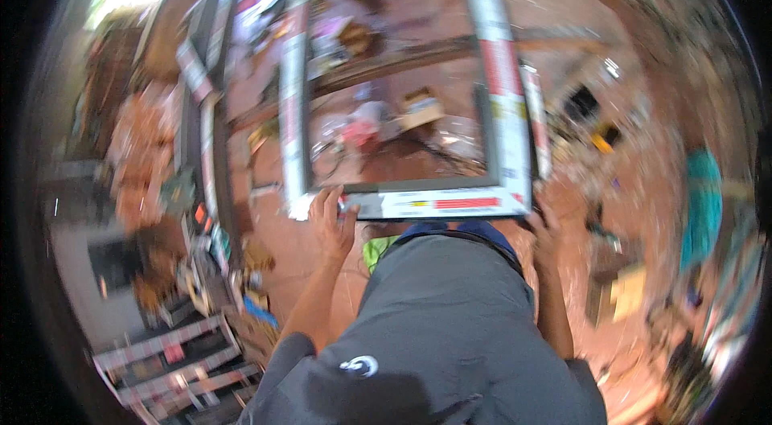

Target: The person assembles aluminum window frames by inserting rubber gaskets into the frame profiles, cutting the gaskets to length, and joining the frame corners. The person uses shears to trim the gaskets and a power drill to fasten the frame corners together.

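A large rectangular window frame (pixel 466 204), covered in white film with red patches, lies across in front of my body. Its two long sides run away from me toward the top of the view. My left hand (pixel 331 222) is closed over the near bar by the left corner, fingers on top. At the near right corner my right hand (pixel 544 232) grips the outer edge; its fingers are blurred and partly hidden. Through the opening show dark support bars (pixel 394 61) and a small cardboard box (pixel 420 108) below.
Long film-covered profiles (pixel 211 127) run along the left. More frames (pixel 173 353) are stacked at the lower left. A cardboard box (pixel 615 296) and a teal object (pixel 701 208) are on the right, with scattered plastic and small tools on the reddish floor (pixel 579 176).
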Motion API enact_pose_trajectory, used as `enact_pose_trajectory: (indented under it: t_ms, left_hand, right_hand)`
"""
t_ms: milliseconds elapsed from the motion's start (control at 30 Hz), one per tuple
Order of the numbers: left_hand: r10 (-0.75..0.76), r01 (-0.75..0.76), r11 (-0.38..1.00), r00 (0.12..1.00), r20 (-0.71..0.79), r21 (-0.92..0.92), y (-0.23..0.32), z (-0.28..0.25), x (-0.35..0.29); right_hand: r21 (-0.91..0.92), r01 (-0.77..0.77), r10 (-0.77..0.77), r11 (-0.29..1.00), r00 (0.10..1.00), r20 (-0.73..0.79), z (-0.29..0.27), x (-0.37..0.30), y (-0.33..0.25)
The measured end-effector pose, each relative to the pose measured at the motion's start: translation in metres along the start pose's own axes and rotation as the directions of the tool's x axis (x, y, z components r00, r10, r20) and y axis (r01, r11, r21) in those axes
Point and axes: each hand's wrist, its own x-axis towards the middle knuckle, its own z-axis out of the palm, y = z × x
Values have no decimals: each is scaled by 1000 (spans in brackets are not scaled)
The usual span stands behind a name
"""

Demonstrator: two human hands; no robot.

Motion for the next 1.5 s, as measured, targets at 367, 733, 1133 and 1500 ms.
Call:
enact_pose_trajectory:
  t_ms: [367, 733, 1133, 1500]
  left_hand:
    - [-914, 769, 379, 400, -75, -515, -110, 30, -93]
    - [-900, 911, 410, 397, -179, -42, -62, 26, -46]
    - [-811, 815, 573, 579, -85, 80, -117, 44, -82]
    - [-843, 449, -444, 84, 531, -776, -147, 23, -30]
  right_hand:
    - [-65, -15, 30, 998, 971, 236, -3, 7, -40]
    - [-159, -224, 246, 962, 960, 135, -10, 5, -45]
    - [46, -206, 205, 977, 978, 27, -56, 27, 50]
    - [87, -253, 244, 964, 964, 103, -9, 37, -40]
